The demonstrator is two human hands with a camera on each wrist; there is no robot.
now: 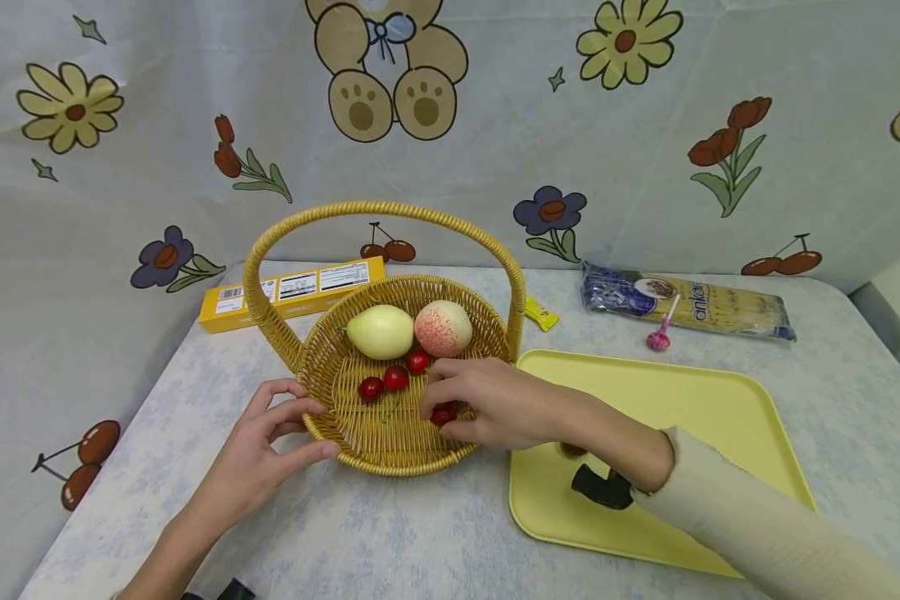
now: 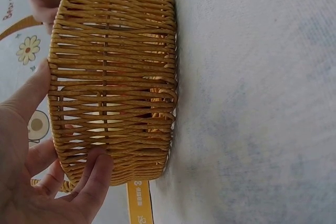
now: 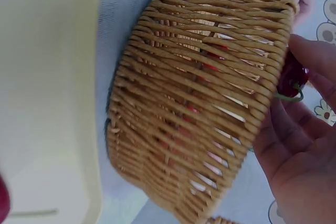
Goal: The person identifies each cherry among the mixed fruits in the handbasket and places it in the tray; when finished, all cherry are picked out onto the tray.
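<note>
A wicker basket (image 1: 390, 461) with a tall arched handle stands on the table. In it lie a pale pear (image 1: 380, 332), a speckled peach (image 1: 443, 328) and three loose red cherries, one of them a cherry (image 1: 396, 377) near the middle. My left hand (image 1: 270, 442) holds the basket's near left rim, thumb and fingers spread along it; in the left wrist view fingertips (image 2: 97, 171) lie against the woven outer wall. Over the right side of the basket, my right hand (image 1: 495, 404) pinches another dark red cherry (image 3: 293, 77) with a green stem, close to the rim.
Right of the basket lies a yellow tray (image 1: 682, 392), partly under my right forearm; a red round thing (image 3: 2, 198) shows there. Behind are a yellow box (image 1: 292, 292), a small yellow packet (image 1: 542, 313), a lollipop (image 1: 658, 337) and a pasta bag (image 1: 690, 304).
</note>
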